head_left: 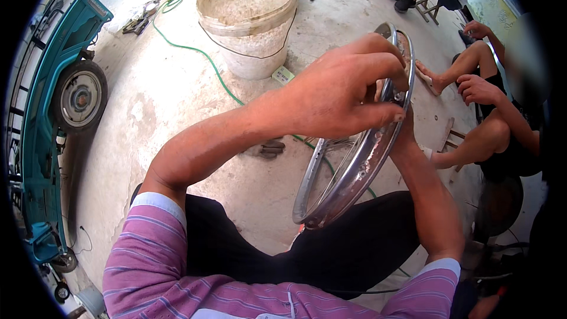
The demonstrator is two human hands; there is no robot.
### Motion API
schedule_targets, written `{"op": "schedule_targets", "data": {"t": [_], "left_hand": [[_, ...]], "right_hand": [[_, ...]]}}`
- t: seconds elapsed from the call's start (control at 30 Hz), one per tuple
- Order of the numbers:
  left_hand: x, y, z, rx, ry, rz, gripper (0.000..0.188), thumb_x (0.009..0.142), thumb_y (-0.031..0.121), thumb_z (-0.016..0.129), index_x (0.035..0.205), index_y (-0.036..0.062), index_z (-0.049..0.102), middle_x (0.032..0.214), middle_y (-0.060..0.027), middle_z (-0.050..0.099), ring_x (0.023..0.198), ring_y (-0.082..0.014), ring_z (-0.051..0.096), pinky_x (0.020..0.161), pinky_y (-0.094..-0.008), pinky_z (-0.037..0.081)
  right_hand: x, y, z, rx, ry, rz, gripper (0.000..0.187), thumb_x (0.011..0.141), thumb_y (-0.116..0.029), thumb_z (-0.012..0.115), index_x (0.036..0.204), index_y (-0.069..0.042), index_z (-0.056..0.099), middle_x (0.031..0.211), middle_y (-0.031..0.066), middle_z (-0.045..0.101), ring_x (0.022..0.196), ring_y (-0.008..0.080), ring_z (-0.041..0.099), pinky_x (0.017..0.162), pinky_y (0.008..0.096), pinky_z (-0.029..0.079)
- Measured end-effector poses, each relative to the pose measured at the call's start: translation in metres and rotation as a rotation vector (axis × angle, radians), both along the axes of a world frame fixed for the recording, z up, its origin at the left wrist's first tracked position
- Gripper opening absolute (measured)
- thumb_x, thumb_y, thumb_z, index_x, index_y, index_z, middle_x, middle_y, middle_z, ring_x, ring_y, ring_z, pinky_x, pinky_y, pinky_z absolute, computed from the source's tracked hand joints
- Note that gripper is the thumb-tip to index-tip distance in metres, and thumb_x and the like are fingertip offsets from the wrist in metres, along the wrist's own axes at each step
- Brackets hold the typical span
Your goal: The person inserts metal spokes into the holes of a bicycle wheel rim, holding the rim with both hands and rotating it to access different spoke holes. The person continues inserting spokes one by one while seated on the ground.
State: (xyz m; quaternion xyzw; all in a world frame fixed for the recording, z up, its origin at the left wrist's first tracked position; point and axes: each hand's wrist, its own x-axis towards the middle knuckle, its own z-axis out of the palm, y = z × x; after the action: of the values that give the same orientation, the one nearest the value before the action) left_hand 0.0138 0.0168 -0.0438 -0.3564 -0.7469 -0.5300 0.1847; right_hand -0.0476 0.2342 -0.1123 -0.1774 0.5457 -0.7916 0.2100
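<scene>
A shiny metal wheel rim [367,162] with some rust-coloured specks stands tilted above my lap, its lower edge near my dark trousers. My left hand [360,85] reaches across from the left and grips the upper part of the rim, thumb on the near side and fingers curled over it. Thin spokes [338,145] show inside the rim. Behind the rim is my right hand [404,127], mostly covered by the rim and my left hand, so its fingers do not show.
A large dirty white bucket [254,59] with a wire handle stands ahead on the concrete floor. A green hose [215,74] winds past it. On the left is a teal cart [50,88] with a wheel. Other people sit at the right, one with a hand [479,90] raised.
</scene>
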Motion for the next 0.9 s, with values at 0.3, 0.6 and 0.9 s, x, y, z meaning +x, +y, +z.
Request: {"op": "schedule_targets", "data": {"t": [0.3, 0.6, 0.9], "left_hand": [[-0.021, -0.024, -0.030, 0.237, -0.096, -0.057, 0.017, 0.095, 0.015, 0.065, 0.106, 0.0029, 0.068, 0.101, -0.0065, 0.066, 0.073, -0.0112, 0.065, 0.064, -0.0269, 0.055], [-0.065, -0.070, -0.265, 0.129, -0.983, 0.356, 0.027, 0.089, 0.026, 0.070, 0.095, 0.0002, 0.071, 0.081, -0.0090, 0.071, 0.069, -0.0156, 0.065, 0.063, -0.0323, 0.053], [0.000, -0.009, -0.393, -0.557, -0.671, 0.205, 0.025, 0.083, 0.020, 0.063, 0.103, 0.0083, 0.069, 0.104, -0.0168, 0.069, 0.095, -0.0382, 0.068, 0.082, -0.0505, 0.054]], "right_hand": [[0.002, 0.001, -0.001, -0.017, -0.052, -0.065, 0.023, 0.100, -0.030, 0.062, 0.102, -0.010, 0.049, 0.079, 0.0005, 0.051, 0.061, 0.0122, 0.053, 0.058, 0.0255, 0.050], [-0.016, 0.017, -0.006, -0.088, -0.055, 0.100, 0.033, 0.094, -0.028, 0.073, 0.092, -0.009, 0.046, 0.075, 0.0060, 0.051, 0.054, 0.0190, 0.055, 0.047, 0.0279, 0.048], [-0.008, 0.009, 0.004, 0.054, -0.062, -0.118, 0.036, 0.102, -0.039, 0.055, 0.081, -0.013, 0.041, 0.066, -0.0007, 0.041, 0.052, 0.0120, 0.040, 0.046, 0.0257, 0.037]]}}
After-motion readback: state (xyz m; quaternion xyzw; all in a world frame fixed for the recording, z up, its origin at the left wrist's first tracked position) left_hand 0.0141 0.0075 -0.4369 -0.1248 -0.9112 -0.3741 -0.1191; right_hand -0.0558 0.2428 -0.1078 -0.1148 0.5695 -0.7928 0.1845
